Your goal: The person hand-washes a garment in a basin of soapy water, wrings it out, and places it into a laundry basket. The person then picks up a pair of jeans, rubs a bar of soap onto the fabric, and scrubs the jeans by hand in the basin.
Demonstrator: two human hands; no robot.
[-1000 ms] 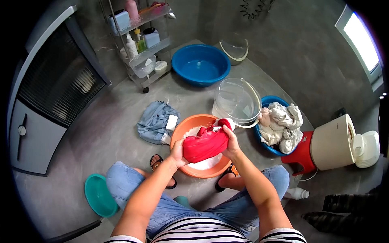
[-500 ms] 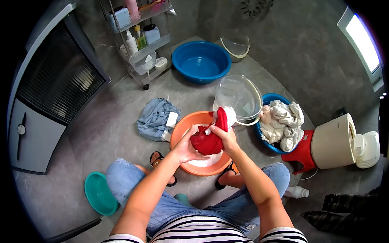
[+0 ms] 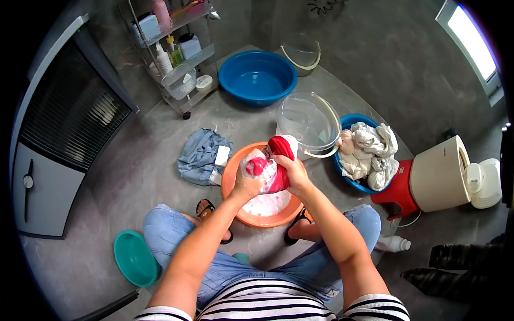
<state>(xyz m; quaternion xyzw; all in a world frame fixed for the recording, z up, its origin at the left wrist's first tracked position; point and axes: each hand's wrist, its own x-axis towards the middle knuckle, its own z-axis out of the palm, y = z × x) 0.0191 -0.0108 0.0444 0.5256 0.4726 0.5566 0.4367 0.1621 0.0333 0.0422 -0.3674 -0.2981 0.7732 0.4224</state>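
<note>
Over an orange basin (image 3: 230, 184) between my feet, both hands hold a wet red and white cloth (image 3: 278, 179). My left hand (image 3: 249, 184) is wrapped round its left part, with suds over the fingers and a bulge of red cloth showing on top. My right hand (image 3: 293, 174) grips the right part, and a red and white end sticks up beyond it. White foam (image 3: 267, 204) covers the water in the basin. Just left of the basin, a blue-grey garment (image 3: 198, 158) lies on the floor with a white block (image 3: 222, 155) at its right side.
Beyond the basin stand a clear bucket (image 3: 308, 122) and a large blue basin (image 3: 258, 80). Right are a blue tub (image 3: 348, 182) of pale laundry, a red and cream appliance (image 3: 436, 174) and a white bottle (image 3: 393, 244). A green basin (image 3: 135, 259) and shelf rack (image 3: 184, 101) stand left.
The red cloth was stretched between my hands, then bunched; now it is squeezed more tightly, with suds on it. My left hand has closed round it. The view has shifted slightly.
</note>
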